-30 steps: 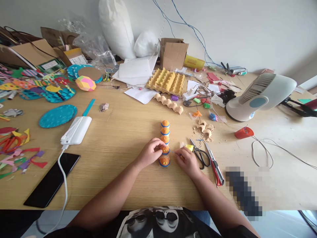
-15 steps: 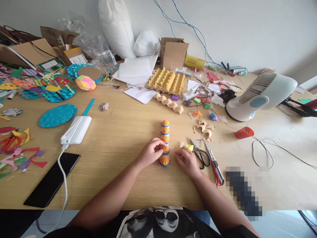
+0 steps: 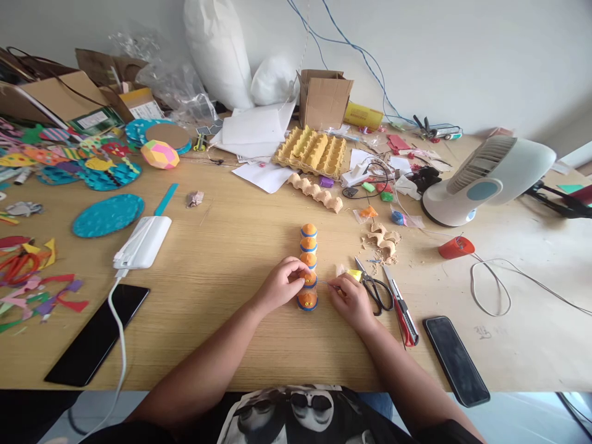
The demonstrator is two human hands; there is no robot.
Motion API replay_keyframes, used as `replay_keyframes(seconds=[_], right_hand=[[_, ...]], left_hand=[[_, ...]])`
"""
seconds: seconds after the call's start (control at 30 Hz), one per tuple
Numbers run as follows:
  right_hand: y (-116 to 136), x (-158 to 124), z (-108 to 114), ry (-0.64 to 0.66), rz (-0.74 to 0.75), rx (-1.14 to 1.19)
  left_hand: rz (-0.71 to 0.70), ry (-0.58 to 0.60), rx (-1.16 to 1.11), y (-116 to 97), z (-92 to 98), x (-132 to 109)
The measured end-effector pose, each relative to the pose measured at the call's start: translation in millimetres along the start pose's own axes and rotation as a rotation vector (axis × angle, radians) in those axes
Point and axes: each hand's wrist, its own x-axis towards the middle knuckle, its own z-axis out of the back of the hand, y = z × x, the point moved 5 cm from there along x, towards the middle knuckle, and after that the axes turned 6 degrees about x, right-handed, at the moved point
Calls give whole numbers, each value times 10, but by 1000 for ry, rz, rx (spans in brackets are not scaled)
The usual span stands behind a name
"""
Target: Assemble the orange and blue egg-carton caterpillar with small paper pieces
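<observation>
A row of orange egg-carton cups with blue rims, joined like a caterpillar (image 3: pixel 308 245), lies on the wooden table (image 3: pixel 231 246) in front of me. My left hand (image 3: pixel 280 285) curls round the second cup from the near end, fingertips pinched on it. My right hand (image 3: pixel 351 300) rests just right of the row, thumb and forefinger pinched on a thin strand or pin that I cannot make out, pointing at the same cup. A small yellow scrap (image 3: pixel 354 274) lies just beyond my right hand.
Scissors (image 3: pixel 375 290) and a red-handled cutter (image 3: pixel 402 308) lie right of my hand, a black phone (image 3: pixel 456 359) beyond. A white fan (image 3: pixel 485 182), red cup (image 3: pixel 456 248) and cable sit at right. Egg trays (image 3: pixel 312 153), boxes, a power bank (image 3: pixel 143 242), another phone (image 3: pixel 97 336) and coloured paper crafts lie behind and left.
Both hands stay nearly still on the cup row; the right hand's pinch has shifted very slightly.
</observation>
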Motion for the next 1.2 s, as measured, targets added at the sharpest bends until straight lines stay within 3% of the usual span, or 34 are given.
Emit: replay_keyframes(seconds=[0.27, 0.43, 0.6, 0.83, 0.97, 1.2], right_hand=[[-50, -65, -79, 44, 25, -4], [-81, -61, -69, 29, -110, 104], [-99, -64, -19, -17, -318, 402], [-250, -62, -9, -224, -567, 948], [-299, -53, -18, -279, -702, 1300], [-22, -34, 30, -240, -828, 1623]], left_hand=[[-15, -8, 1, -19, 6, 4], [-20, -9, 3, -8, 2, 3], [-17, -9, -11, 11, -3, 3], [-25, -19, 11, 3, 1, 6], [-46, -53, 30, -13, 13, -7], [-331, -250, 266, -359, 104, -129]])
